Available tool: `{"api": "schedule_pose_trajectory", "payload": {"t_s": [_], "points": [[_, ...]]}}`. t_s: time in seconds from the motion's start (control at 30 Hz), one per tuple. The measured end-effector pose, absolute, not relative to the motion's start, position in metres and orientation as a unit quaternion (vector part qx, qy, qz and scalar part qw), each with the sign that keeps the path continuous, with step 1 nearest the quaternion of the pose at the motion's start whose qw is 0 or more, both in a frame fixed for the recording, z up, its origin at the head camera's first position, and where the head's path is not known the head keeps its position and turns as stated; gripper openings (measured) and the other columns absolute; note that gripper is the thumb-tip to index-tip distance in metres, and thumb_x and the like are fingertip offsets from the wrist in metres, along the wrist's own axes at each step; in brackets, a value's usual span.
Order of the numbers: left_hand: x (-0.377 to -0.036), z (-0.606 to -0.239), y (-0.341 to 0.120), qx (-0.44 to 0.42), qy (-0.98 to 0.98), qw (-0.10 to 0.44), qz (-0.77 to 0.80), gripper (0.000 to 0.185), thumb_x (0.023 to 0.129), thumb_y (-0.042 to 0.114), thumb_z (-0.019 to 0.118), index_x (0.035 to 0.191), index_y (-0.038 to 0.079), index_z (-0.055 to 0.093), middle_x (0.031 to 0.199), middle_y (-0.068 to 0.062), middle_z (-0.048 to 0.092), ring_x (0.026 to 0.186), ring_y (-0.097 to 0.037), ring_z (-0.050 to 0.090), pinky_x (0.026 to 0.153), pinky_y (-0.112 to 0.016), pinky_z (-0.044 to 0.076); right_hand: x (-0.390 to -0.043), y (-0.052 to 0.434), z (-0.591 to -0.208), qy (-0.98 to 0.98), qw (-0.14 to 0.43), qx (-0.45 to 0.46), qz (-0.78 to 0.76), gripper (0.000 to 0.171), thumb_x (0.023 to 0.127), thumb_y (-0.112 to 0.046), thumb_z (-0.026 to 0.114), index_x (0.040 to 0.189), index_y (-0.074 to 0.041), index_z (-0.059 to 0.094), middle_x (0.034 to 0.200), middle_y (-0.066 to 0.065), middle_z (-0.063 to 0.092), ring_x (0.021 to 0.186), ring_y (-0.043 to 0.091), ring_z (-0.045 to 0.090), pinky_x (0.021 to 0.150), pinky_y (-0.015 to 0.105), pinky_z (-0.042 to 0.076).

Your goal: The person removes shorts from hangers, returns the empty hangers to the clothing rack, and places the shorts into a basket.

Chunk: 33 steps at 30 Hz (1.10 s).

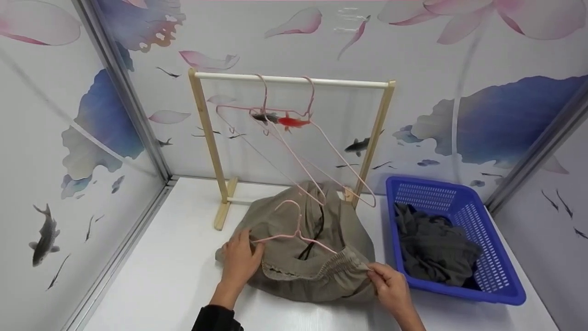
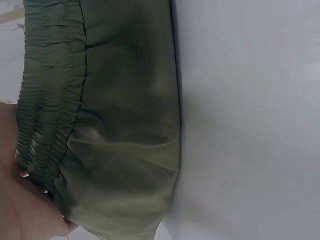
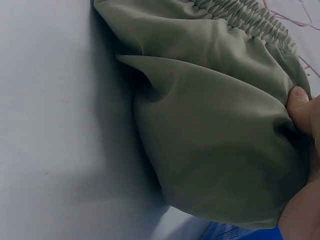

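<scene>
Olive-grey pants [image 1: 317, 280] with a gathered elastic waistband [image 2: 52, 85] lie bunched on the white table. A pink hanger [image 1: 298, 232] sits in the waist opening, its hook upward and both arm ends hidden by cloth. My left hand [image 1: 241, 259] grips the left end of the waistband, by the hanger's left arm; its fingertips are partly hidden in the cloth. At the right end, my right hand [image 1: 392, 289] pinches the pants' edge between thumb and fingers. In the right wrist view the thumb [image 3: 299, 97] presses on the cloth just below the waistband.
Behind the pants stands a rack with wooden legs [image 1: 209, 133] and a white bar [image 1: 340, 82]. Two pink hangers [image 1: 311, 92] hang from it, their lower ends reaching over the pants. A blue basket [image 1: 459, 292] with dark clothing [image 1: 436, 248] stands on the right. Printed walls enclose the table.
</scene>
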<state>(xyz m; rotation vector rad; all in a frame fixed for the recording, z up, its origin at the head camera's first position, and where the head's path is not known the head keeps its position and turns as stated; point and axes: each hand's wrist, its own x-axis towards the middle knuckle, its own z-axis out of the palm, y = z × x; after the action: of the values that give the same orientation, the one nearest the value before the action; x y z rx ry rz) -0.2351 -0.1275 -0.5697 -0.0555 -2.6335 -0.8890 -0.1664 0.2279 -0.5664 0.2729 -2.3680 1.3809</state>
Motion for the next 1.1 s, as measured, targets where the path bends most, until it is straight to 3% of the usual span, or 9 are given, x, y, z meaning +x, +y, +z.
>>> {"api": "schedule_pose_trajectory", "payload": {"t_s": [0.1,0.23,0.33,0.47,0.67,0.83,0.97,1.1], "points": [[-0.234,-0.569,-0.131,-0.005,-0.932,0.180,-0.315,0.043,0.094,0.025,0.072,0.123,-0.004,0.062,0.117,-0.022,0.067,0.113,-0.042,0.062,0.105,-0.065,0.035,-0.163,0.228,-0.568,-0.841,0.204,0.096,0.491,0.016,0.092,0.008,0.067,0.094,-0.006,0.076,0.070,-0.001,0.060,0.051,0.004,0.048,0.047,0.025,0.042],[-0.235,-0.569,-0.134,-0.003,-0.928,0.188,-0.320,0.032,0.092,0.025,0.072,0.107,-0.001,0.061,0.097,-0.016,0.064,0.096,-0.038,0.062,0.101,-0.061,0.038,-0.160,0.229,-0.569,-0.848,0.190,0.079,0.488,0.015,0.093,0.008,0.067,0.099,-0.002,0.077,0.074,0.000,0.062,0.055,0.003,0.048,0.050,0.026,0.044],[-0.237,-0.567,-0.134,-0.006,-0.925,0.191,-0.327,0.027,0.093,0.025,0.072,0.099,0.003,0.057,0.087,-0.010,0.057,0.087,-0.033,0.058,0.097,-0.058,0.040,-0.159,0.228,-0.568,-0.857,0.155,0.056,0.489,0.016,0.094,0.007,0.067,0.101,-0.002,0.077,0.078,0.003,0.067,0.058,0.005,0.051,0.053,0.027,0.046],[-0.235,-0.562,-0.130,-0.010,-0.923,0.204,-0.328,0.027,0.092,0.026,0.072,0.093,0.008,0.052,0.080,-0.005,0.050,0.081,-0.027,0.052,0.094,-0.059,0.037,-0.158,0.225,-0.565,-0.877,0.106,0.020,0.469,0.018,0.094,0.005,0.068,0.106,-0.005,0.078,0.095,0.007,0.076,0.074,0.010,0.066,0.065,0.027,0.054],[-0.231,-0.549,-0.121,-0.043,-0.913,0.235,-0.330,0.030,0.090,0.024,0.075,0.092,0.009,0.049,0.081,-0.005,0.046,0.081,-0.027,0.043,0.091,-0.056,0.031,-0.158,0.221,-0.559,-0.881,0.096,0.026,0.462,0.034,0.093,0.006,0.066,0.121,-0.009,0.074,0.111,0.005,0.074,0.086,0.011,0.064,0.071,0.026,0.052],[-0.228,-0.542,-0.113,-0.065,-0.905,0.283,-0.310,0.031,0.087,0.023,0.079,0.094,0.006,0.053,0.088,-0.009,0.054,0.086,-0.031,0.050,0.095,-0.057,0.033,-0.158,0.215,-0.554,-0.870,0.128,0.083,0.469,0.040,0.092,0.000,0.070,0.130,-0.013,0.070,0.122,-0.002,0.071,0.102,0.015,0.067,0.082,0.034,0.056],[-0.226,-0.539,-0.107,-0.084,-0.898,0.326,-0.285,0.034,0.084,0.023,0.082,0.096,0.003,0.057,0.091,-0.012,0.059,0.085,-0.032,0.052,0.090,-0.056,0.036,-0.159,0.205,-0.549,-0.867,0.137,0.105,0.468,0.037,0.094,-0.012,0.074,0.131,-0.014,0.068,0.123,-0.002,0.069,0.104,0.018,0.067,0.085,0.042,0.056],[-0.223,-0.538,-0.101,-0.094,-0.891,0.352,-0.269,0.036,0.082,0.023,0.083,0.099,0.001,0.060,0.093,-0.014,0.061,0.084,-0.032,0.053,0.087,-0.054,0.037,-0.161,0.195,-0.548,-0.865,0.144,0.110,0.468,0.037,0.095,-0.019,0.076,0.130,-0.013,0.068,0.121,0.000,0.068,0.096,0.013,0.065,0.078,0.035,0.056]]}}
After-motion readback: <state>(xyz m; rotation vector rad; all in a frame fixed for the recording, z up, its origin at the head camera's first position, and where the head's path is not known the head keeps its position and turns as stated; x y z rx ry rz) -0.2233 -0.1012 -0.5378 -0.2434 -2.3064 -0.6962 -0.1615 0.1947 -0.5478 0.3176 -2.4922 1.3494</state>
